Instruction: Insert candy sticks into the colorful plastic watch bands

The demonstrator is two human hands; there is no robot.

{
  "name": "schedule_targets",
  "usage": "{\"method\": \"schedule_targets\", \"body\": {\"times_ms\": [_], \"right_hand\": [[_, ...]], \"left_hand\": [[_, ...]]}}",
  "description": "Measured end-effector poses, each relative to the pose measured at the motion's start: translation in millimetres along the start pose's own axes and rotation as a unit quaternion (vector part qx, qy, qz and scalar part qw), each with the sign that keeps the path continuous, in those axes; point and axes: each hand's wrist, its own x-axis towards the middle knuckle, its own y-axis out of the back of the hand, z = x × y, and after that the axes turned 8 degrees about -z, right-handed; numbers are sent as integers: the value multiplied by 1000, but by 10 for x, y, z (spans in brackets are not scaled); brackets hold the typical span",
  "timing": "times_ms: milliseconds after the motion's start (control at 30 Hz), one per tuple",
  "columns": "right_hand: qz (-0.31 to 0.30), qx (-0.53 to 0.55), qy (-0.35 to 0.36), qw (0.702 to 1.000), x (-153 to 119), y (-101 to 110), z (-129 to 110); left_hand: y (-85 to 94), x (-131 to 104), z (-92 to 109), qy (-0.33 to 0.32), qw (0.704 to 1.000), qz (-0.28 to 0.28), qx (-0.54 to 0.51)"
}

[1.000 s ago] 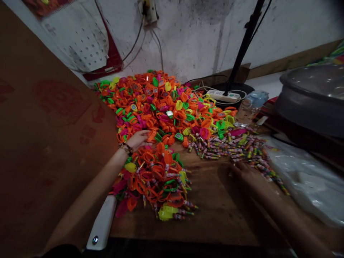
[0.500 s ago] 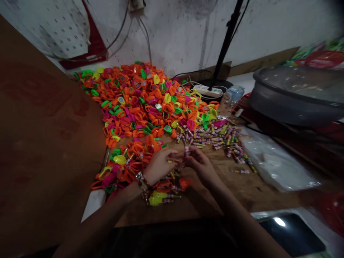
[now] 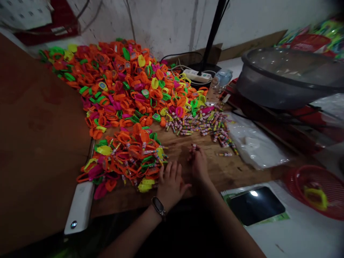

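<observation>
My left hand lies palm down near the table's front edge, fingers stretched and slightly spread, beside a small heap of toy watches. Some orange shows at its edge, mostly hidden under the hand. My right hand is closed, and a small wrapped candy roll pokes up from its fingertips. Candy rolls are mixed in with the small heap of watches. Farther back, a pile of loose candy rolls lies right of a much larger heap of orange, green, yellow and pink toy watches.
A cardboard box stands left, near a white power bank. To the right are plastic bags, a phone, a red basket and a large grey basin. Behind stand a power strip and black pole.
My hands, together before, have come apart. The left has moved down toward the front edge and opened out; the right still holds the candy roll. The view has shifted down and right.
</observation>
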Motion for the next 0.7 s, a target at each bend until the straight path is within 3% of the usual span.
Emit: {"method": "schedule_targets", "body": {"times_ms": [133,300,367,467,533,600,700], "right_hand": [[-28,-11,-8,1000,-52,237,-191],[-61,-51,-36,996,-260,345,-309],[-99,-59,-34,993,-349,320,-399],[-177,-91,-24,980,-486,235,-609],[-221,-125,-19,967,-573,152,-749],[-263,-146,-19,954,-637,56,-836],[-306,-128,-25,943,-667,-81,-840]], "left_hand": [[248,-103,-92,30,999,16,-23],[284,-202,-52,-58,987,22,-145],[304,-151,-37,-47,961,45,-269],[382,-2,-78,51,881,74,-464],[457,103,-146,107,837,68,-532],[540,182,-221,127,829,40,-544],[660,236,-303,87,848,14,-523]]}}
